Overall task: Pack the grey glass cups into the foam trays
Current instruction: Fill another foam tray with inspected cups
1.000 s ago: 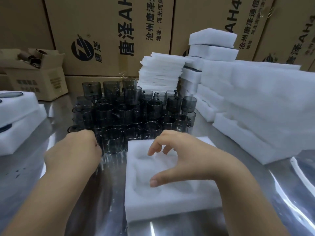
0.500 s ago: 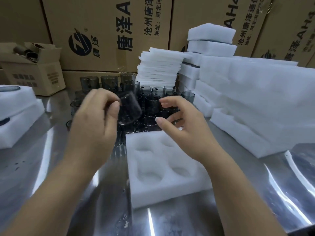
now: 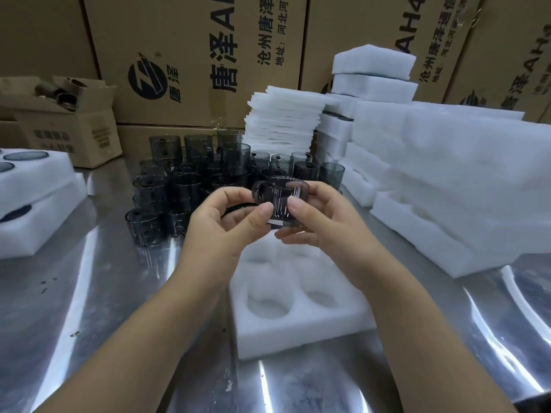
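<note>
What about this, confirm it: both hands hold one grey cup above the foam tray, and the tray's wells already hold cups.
Wrong on the wells. The head view shows the left hand and right hand holding one grey cup above the foam tray, but its visible wells are empty.

Cup held over a foam tray on the table.
The left hand and right hand hold one cup between them, above the foam tray's far end. Behind it stands a cluster of cups. Stacked trays lie to the left, foam stacks to the right, and cartons behind everything.
</note>
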